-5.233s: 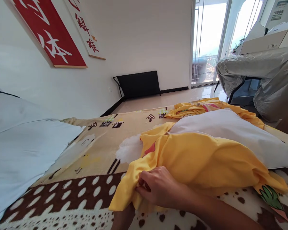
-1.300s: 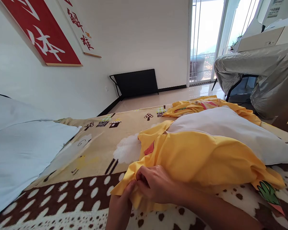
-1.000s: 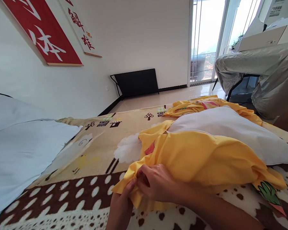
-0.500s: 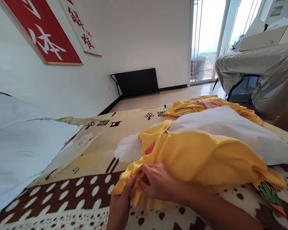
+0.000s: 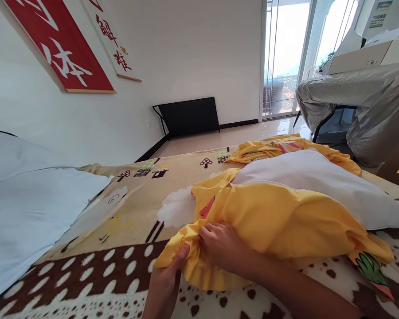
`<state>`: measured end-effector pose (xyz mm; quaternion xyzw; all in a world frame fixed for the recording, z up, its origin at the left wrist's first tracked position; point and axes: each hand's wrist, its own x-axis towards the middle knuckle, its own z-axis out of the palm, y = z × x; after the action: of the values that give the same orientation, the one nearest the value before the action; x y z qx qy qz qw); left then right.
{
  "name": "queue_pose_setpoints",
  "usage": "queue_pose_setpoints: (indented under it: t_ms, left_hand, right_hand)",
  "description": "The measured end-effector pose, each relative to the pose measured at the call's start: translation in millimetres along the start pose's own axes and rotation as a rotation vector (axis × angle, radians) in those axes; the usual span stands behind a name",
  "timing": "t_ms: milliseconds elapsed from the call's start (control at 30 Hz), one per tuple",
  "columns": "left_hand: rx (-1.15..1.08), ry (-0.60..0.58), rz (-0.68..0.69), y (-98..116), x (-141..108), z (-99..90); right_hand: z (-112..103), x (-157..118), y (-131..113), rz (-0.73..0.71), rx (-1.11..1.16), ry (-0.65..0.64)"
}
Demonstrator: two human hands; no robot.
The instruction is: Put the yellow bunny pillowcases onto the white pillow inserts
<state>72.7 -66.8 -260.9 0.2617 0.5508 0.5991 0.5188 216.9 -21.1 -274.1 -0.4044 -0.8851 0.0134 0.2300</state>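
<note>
A yellow pillowcase (image 5: 269, 217) lies partly over a white pillow (image 5: 295, 170), which shows bare along its far side and right end. My left hand (image 5: 168, 279) pinches the near left corner of the yellow cloth, thumb on top. Just to its right, my right hand (image 5: 222, 243) is closed on bunched yellow fabric, fingers curled into the folds. Both lie on a patterned blanket (image 5: 182, 177) in beige, brown and white. Green leaves are printed on the cloth at its right end.
Pale blue-white pillows (image 5: 36, 208) are at the left. Another crumpled yellow cloth (image 5: 269, 146) lies behind the white pillow. Against the wall leans a black folded panel (image 5: 189, 116). Plastic-covered furniture (image 5: 362, 93) holding a box (image 5: 362, 57) stands at the back right.
My right hand has shifted slightly up and to the right, away from the left hand, with its fingers further into the yellow cloth. The left hand keeps its pinch.
</note>
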Motion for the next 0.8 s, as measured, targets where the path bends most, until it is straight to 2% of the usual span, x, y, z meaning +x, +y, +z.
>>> queue_pose_setpoints:
  t_ms: [200, 367, 500, 600, 700, 800]
  left_hand:
    - [-0.016, -0.033, -0.012, 0, -8, 3.0]
    - [-0.033, -0.009, -0.058, 0, -2, -3.6]
    - [0.115, 0.131, 0.059, -1, 8, -19.9]
    - [0.247, 0.211, 0.138, 0, 13, -33.8]
    - [0.265, 0.195, 0.176, 1, 14, -39.6]
    - [0.069, 0.088, 0.077, 6, 11, -33.9]
  right_hand:
    - [-4, 0, 4, -0.058, -0.073, 0.017]
    - [-4, 3, 8, -0.053, -0.188, 0.069]
    - [-6, 5, 14, -0.048, -0.227, 0.176]
    - [-9, 7, 24, -0.050, -0.198, 0.200]
    - [-11, 9, 38, -0.020, -0.157, 0.191]
    - [-16, 8, 48, -0.006, -0.092, 0.151]
